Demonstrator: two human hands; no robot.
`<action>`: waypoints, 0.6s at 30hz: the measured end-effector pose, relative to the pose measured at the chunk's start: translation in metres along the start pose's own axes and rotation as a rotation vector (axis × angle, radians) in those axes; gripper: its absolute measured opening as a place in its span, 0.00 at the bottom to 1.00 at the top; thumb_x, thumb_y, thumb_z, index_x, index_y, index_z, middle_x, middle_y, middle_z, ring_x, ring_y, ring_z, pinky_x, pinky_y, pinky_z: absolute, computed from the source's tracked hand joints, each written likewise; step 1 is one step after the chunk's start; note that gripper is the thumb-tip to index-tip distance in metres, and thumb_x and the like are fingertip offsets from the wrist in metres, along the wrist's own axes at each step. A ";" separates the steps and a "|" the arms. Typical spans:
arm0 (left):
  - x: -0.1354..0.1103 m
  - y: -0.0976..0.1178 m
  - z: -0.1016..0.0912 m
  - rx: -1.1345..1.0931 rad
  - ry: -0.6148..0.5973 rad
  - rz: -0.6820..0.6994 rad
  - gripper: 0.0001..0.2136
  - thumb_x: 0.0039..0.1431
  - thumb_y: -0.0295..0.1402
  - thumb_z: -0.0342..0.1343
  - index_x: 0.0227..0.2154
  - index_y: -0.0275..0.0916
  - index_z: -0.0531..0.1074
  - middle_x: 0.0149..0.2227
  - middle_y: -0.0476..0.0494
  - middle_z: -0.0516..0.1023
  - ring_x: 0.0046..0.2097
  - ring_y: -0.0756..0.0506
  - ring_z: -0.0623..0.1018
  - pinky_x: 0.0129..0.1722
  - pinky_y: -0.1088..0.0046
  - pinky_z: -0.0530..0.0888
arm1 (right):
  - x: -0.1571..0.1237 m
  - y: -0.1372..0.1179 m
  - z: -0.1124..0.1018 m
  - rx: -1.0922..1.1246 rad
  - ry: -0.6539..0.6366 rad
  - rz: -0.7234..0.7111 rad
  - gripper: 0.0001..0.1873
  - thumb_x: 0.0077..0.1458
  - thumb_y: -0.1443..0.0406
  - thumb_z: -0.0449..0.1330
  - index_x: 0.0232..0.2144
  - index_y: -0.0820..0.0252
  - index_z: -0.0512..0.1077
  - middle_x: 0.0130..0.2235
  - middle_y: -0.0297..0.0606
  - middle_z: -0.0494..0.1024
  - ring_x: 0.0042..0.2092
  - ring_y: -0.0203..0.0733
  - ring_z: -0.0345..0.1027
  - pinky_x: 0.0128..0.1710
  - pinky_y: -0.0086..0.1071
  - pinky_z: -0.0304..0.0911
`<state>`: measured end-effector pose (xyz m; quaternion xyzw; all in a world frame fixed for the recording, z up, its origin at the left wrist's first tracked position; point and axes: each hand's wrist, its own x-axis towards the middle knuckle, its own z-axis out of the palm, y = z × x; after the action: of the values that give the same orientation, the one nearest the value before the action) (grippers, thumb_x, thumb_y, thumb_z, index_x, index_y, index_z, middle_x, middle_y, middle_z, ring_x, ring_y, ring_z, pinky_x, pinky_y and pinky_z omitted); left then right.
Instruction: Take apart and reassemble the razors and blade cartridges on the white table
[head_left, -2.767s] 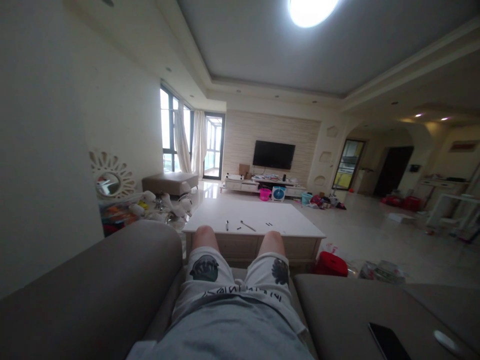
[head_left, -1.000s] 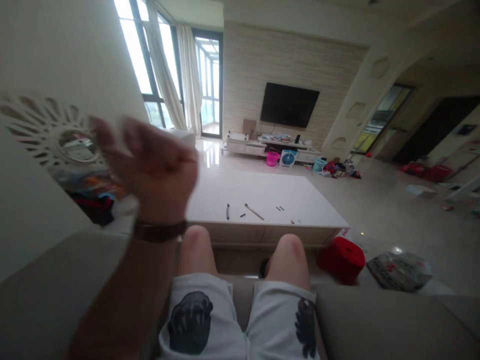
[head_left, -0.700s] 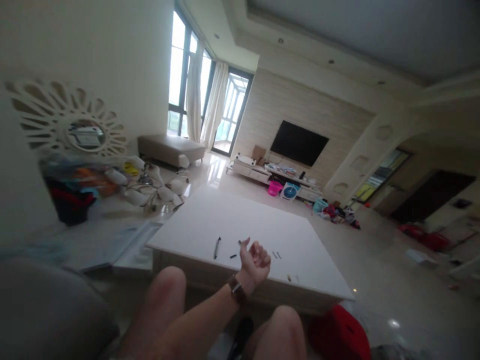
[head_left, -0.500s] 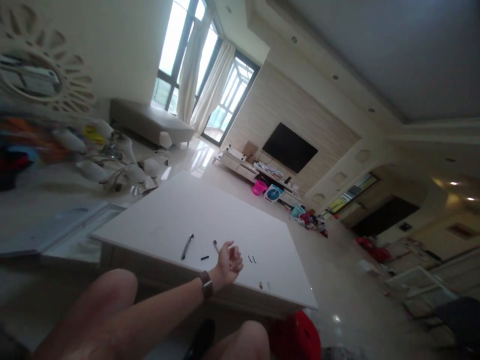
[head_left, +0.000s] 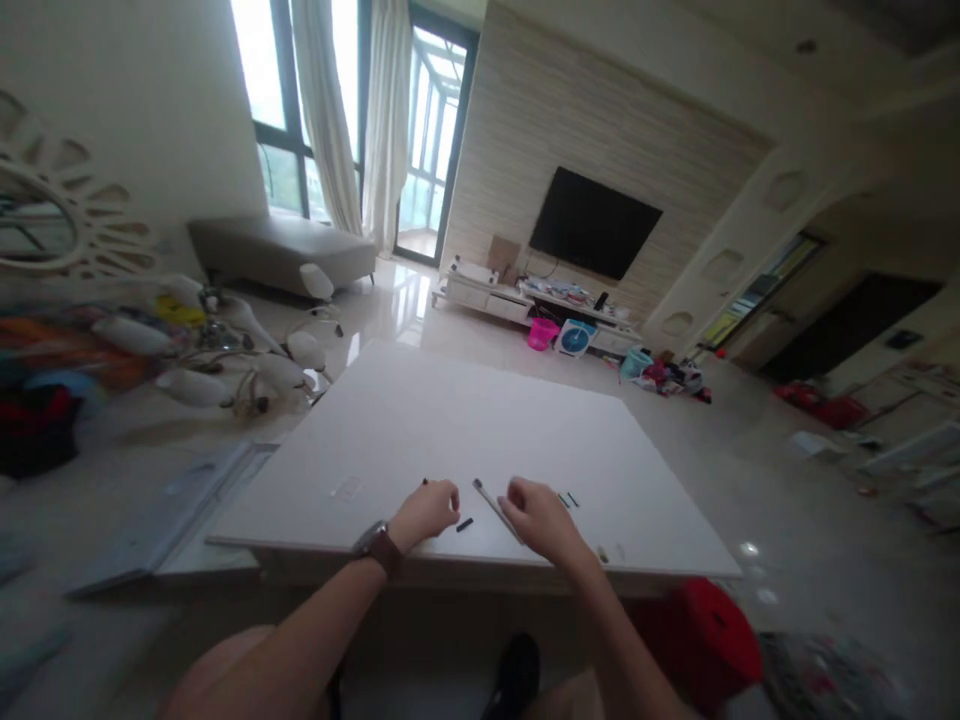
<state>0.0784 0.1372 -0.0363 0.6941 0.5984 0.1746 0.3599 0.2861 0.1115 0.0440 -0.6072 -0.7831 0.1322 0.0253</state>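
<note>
My left hand (head_left: 427, 512), with a watch (head_left: 371, 540) on its wrist, is over the near part of the white table, fingers curled in. It covers most of a dark slim tool, whose black tip (head_left: 425, 482) shows just behind the knuckles. To its right lies a short black piece (head_left: 465, 524). My right hand (head_left: 536, 515) is closed beside a thin pale stick with a dark end (head_left: 489, 498); whether its fingers touch the stick is unclear. What either hand holds, if anything, is hidden. Two small dark rods (head_left: 568, 499) lie beyond the right hand.
The white table (head_left: 480, 410) spans the middle. A small yellowish bit (head_left: 602, 553) lies near its front edge. A red stool (head_left: 712, 635) stands at the near right corner. Lamp parts (head_left: 255, 360) and a pale panel (head_left: 165, 520) are on the floor at left.
My right hand has come into view over the table. My left hand has moved left off the stick, turned over, and now covers the dark tool. The view has levelled.
</note>
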 end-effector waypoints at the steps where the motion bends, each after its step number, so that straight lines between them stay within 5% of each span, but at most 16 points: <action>1: 0.001 -0.003 0.006 0.034 -0.003 0.004 0.05 0.47 0.27 0.58 0.29 0.40 0.77 0.25 0.44 0.78 0.28 0.46 0.76 0.34 0.71 0.69 | 0.012 -0.003 0.015 0.040 -0.009 -0.003 0.11 0.63 0.58 0.55 0.36 0.58 0.73 0.37 0.37 0.77 0.39 0.38 0.70 0.37 0.30 0.60; 7: 0.011 -0.018 0.029 0.217 -0.039 0.049 0.09 0.50 0.24 0.54 0.32 0.39 0.78 0.35 0.37 0.80 0.39 0.40 0.78 0.39 0.67 0.70 | 0.053 0.006 0.080 0.050 -0.166 0.019 0.09 0.58 0.61 0.56 0.35 0.57 0.76 0.40 0.41 0.80 0.40 0.44 0.71 0.34 0.31 0.54; 18: 0.020 -0.014 0.069 0.302 -0.104 0.013 0.08 0.56 0.26 0.55 0.40 0.37 0.72 0.44 0.33 0.76 0.47 0.38 0.76 0.45 0.65 0.69 | 0.051 0.035 0.077 0.034 -0.366 -0.039 0.14 0.59 0.56 0.55 0.39 0.55 0.77 0.41 0.43 0.80 0.42 0.47 0.73 0.37 0.34 0.58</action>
<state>0.1195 0.1363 -0.0973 0.7522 0.5941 0.0489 0.2808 0.2904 0.1542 -0.0448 -0.5572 -0.7839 0.2530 -0.1048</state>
